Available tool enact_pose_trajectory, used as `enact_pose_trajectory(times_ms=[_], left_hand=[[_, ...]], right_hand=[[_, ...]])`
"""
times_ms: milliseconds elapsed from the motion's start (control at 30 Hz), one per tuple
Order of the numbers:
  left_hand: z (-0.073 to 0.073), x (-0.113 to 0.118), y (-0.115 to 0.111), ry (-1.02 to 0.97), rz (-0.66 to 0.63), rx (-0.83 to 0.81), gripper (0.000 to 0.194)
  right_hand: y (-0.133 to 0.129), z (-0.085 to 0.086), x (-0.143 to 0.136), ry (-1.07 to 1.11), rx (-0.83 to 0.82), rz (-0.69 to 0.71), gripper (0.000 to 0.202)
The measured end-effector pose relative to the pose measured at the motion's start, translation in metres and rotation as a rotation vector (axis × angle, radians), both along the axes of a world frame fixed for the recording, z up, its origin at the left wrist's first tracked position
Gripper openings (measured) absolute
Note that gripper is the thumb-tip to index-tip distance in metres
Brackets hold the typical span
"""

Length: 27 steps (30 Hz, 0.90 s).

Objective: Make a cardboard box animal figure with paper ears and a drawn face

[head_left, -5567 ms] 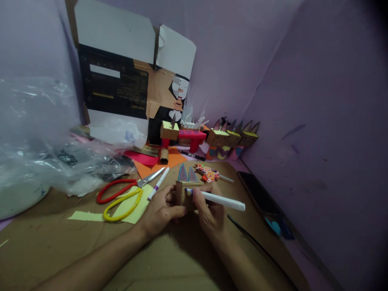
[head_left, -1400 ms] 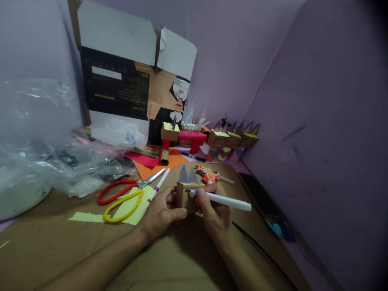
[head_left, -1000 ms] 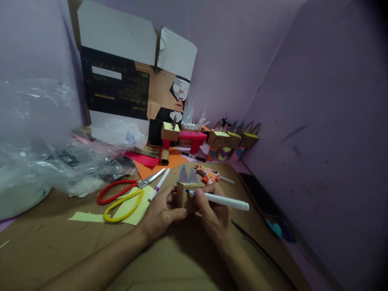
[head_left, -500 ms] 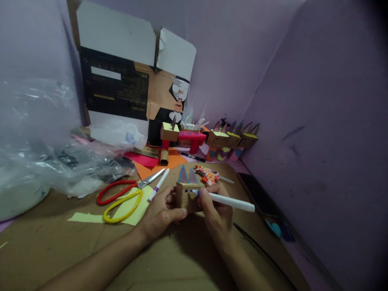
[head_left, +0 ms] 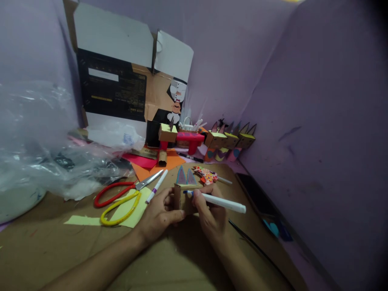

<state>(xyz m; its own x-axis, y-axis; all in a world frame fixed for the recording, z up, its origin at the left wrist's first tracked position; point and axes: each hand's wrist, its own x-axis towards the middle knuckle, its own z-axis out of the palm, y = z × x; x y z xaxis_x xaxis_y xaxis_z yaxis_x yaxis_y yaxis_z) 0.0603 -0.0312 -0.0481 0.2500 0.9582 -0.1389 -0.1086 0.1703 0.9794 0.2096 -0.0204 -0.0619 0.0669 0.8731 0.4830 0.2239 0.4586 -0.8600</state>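
Note:
A small brown cardboard box (head_left: pixel 188 205) with two pointed ears, purple with blue edges, is held upright near the middle. My left hand (head_left: pixel 162 214) grips its left side, the thumb across the lower front. In my right hand (head_left: pixel 212 208) is a white marker (head_left: pixel 226 202), its blue tip at the upper left of the box's front face. The fingers of that hand hide the right part of the box. Left of my left hand lies a white marker with a purple band (head_left: pixel 157 186), beside scissors (head_left: pixel 138 188) with red and yellow handles.
Yellow paper (head_left: pixel 136 211) lies under the scissors. Behind are a patterned paper piece on a stick (head_left: pixel 207 176), a red cardboard figure (head_left: pixel 190 137) and several eared boxes (head_left: pixel 232 140). Clear plastic (head_left: pixel 39 133) fills the left. A dark flat object (head_left: pixel 256 194) and a black cable (head_left: pixel 257 246) are at right.
The marker tip in my right hand has moved left across the box's face, from the right dot to the left one. The whole view has shifted slightly.

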Motion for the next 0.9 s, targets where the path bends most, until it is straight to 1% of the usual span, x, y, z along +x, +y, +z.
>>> enact_pose_trajectory(times_ms=[367,533,767,900], left_hand=[[-0.0014,-0.0003,0.0005,-0.031,0.006,0.001,0.054],[-0.0017,0.0004,-0.0004,-0.048,0.008,0.008,0.052],[-0.003,0.0002,0.0007,-0.049,0.005,0.003,0.052],[-0.0022,0.0006,0.0011,-0.049,0.003,0.008,0.054]], right_hand=[[-0.0024,0.0028,-0.0001,-0.086,0.034,-0.012,0.018],[-0.0026,0.0036,-0.0006,-0.077,0.02,0.002,0.02],[-0.0004,-0.0014,0.0004,-0.065,0.025,0.022,0.019],[-0.0012,0.0007,0.0009,-0.073,0.013,0.025,0.02]])
